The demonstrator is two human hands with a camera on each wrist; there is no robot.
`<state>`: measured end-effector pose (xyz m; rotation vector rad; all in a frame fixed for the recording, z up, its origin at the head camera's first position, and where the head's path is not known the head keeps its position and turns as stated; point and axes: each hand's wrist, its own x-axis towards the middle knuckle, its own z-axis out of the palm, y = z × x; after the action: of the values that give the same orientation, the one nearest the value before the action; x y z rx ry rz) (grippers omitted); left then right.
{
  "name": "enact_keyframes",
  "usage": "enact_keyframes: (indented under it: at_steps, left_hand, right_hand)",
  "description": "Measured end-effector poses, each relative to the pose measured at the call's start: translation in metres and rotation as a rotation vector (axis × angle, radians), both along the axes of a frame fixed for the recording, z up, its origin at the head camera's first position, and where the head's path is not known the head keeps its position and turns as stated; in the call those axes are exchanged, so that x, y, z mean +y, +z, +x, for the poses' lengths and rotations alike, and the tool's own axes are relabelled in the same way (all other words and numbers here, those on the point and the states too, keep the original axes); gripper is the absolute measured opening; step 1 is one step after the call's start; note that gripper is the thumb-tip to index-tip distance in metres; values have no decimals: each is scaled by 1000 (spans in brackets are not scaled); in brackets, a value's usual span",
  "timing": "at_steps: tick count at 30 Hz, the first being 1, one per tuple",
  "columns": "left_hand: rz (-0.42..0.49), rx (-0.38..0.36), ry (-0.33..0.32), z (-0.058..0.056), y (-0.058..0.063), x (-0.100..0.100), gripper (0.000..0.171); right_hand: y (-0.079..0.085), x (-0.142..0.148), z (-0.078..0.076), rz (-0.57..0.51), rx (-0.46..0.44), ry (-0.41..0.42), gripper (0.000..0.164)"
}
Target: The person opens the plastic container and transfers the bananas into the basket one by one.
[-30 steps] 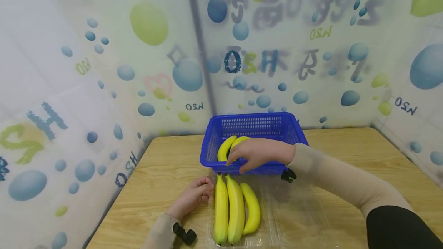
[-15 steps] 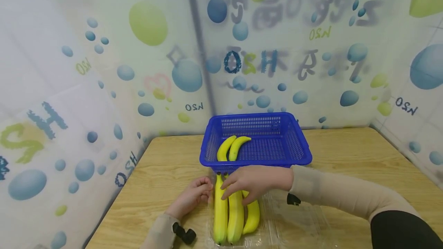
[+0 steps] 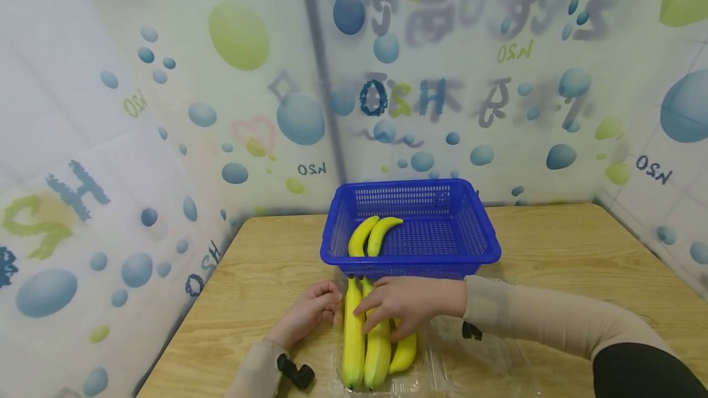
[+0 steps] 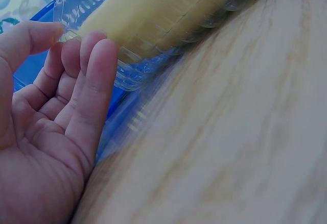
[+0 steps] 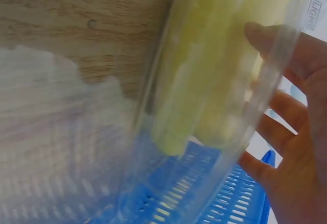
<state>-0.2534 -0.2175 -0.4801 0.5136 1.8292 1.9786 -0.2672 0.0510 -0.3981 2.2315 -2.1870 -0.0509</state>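
Observation:
Three yellow bananas [image 3: 354, 343] lie side by side, lengthwise, in a clear plastic container [image 3: 434, 367] on the table. My left hand [image 3: 310, 315] is at the container's left side and pinches its rim between thumb and fingers, as the left wrist view shows. Over the upper half of the bananas is my right hand [image 3: 404, 303], fingers spread and slightly bent, tips right at the middle banana [image 3: 378, 355]. It partly covers the right-hand banana [image 3: 405, 355]. In the right wrist view the thumb [image 5: 265, 35] overlaps a banana through the clear plastic wall.
A blue perforated basket [image 3: 481, 220] stands just beyond the container, with two bananas [image 3: 362, 235] at its left side. The container's clear lid [image 3: 475, 355] lies folded out to the right on the wooden table [image 3: 265, 250]. A patterned curtain [image 3: 265, 109] hangs behind.
My right hand has come back from over the basket's front rim to the bananas in the container, and its fingers have settled lower over them. The left hand has stayed at the rim.

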Motion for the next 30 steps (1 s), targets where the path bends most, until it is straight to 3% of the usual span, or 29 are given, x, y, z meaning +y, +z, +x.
enact_keyframes:
  at_steps: [6, 21, 30]
  left_hand:
    - [12, -1, -7, 0, 1, 0, 12]
    - [6, 7, -15, -1, -2, 0, 11]
    - [14, -5, -10, 1, -1, 0, 11]
  right_hand:
    - [-5, 2, 1, -57, 66, 9, 33]
    - [-12, -2, 5, -102, 176, 13, 40]
    - [-13, -4, 7, -79, 158, -2, 41]
